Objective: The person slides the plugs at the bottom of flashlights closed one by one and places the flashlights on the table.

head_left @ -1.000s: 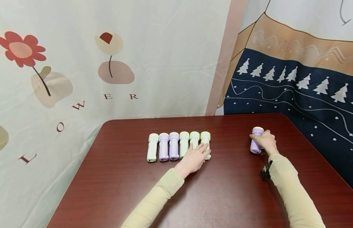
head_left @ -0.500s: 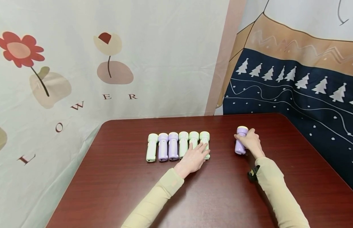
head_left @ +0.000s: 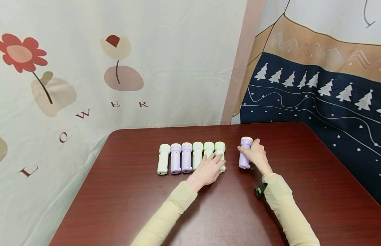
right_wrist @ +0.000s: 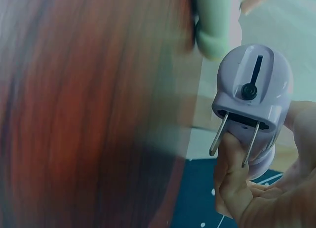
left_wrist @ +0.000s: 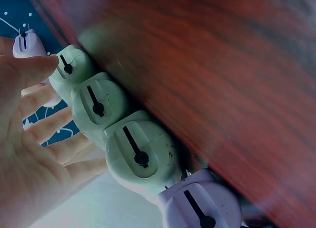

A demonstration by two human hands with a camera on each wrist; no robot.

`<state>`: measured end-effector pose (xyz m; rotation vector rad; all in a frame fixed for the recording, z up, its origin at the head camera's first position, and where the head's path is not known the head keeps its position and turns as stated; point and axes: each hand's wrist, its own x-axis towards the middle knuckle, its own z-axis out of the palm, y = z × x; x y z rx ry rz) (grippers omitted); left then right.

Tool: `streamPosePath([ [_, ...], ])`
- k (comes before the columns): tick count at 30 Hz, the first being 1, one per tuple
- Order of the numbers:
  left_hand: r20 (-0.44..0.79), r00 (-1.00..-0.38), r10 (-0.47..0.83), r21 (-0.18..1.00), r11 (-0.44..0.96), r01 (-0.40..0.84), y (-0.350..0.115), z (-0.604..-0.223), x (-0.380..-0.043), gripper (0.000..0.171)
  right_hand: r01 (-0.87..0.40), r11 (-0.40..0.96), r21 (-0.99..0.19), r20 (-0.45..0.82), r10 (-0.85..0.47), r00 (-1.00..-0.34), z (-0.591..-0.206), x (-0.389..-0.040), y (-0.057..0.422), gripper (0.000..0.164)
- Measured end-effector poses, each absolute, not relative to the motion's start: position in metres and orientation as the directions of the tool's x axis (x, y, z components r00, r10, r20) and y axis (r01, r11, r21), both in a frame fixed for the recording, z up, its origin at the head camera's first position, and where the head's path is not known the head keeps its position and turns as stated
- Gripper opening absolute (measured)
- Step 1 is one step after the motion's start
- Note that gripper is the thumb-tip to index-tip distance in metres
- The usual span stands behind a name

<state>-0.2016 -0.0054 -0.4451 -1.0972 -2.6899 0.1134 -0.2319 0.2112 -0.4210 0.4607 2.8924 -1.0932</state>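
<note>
My right hand (head_left: 257, 156) grips a purple flashlight (head_left: 244, 160) by its body, lamp end toward the far side. The right wrist view shows two metal plug prongs (right_wrist: 251, 144) sticking out of its tail. To the left, my left hand (head_left: 207, 169) lies with spread fingers over the right-hand flashlights of a row. From the row's left come a green flashlight (head_left: 163, 162), two purple flashlights (head_left: 181, 160), then three green flashlights (head_left: 197, 157). Their lower bodies are partly hidden by the hand. The tail ends of the green flashlights (left_wrist: 140, 151) show in the left wrist view.
The flashlights lie on a dark red wooden table (head_left: 141, 205). Behind it hangs a pale curtain (head_left: 184, 68) with printed flowers, and a navy cloth (head_left: 301, 95) with trees hangs at the right. A black strap device (head_left: 260, 190) sits on my right wrist.
My right hand has moved left with the purple flashlight, from the table's right side to just right of the row. My left hand and the row have stayed almost still.
</note>
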Motion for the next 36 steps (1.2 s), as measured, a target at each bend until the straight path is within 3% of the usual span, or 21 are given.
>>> streamPosePath([
  [11, 0.233, -0.692, 0.683, -0.078, 0.722, 0.687, -0.004, -0.442, -0.202, 0.039, 0.241, 0.708, -0.663, -0.078, 0.255, -0.964, -0.416, -0.227, 0.187, 0.077],
  [16, 0.235, -0.707, 0.668, -0.036, 0.732, 0.680, 0.001, -0.439, -0.201, 0.047, 0.224, 0.704, -0.674, -0.065, 0.245, -0.967, -0.412, -0.225, 0.178, 0.077],
  [28, 0.334, -0.698, 0.633, -0.099, 0.760, 0.642, 0.008, -0.438, -0.199, 0.068, 0.218, 0.681, -0.699, -0.041, 0.267, -0.963, -0.405, -0.219, 0.165, 0.073],
  [36, 0.326, -0.722, 0.610, -0.043, 0.773, 0.633, 0.013, -0.439, -0.199, 0.076, 0.224, 0.662, -0.715, -0.039, 0.282, -0.959, -0.403, -0.217, 0.162, 0.073],
])
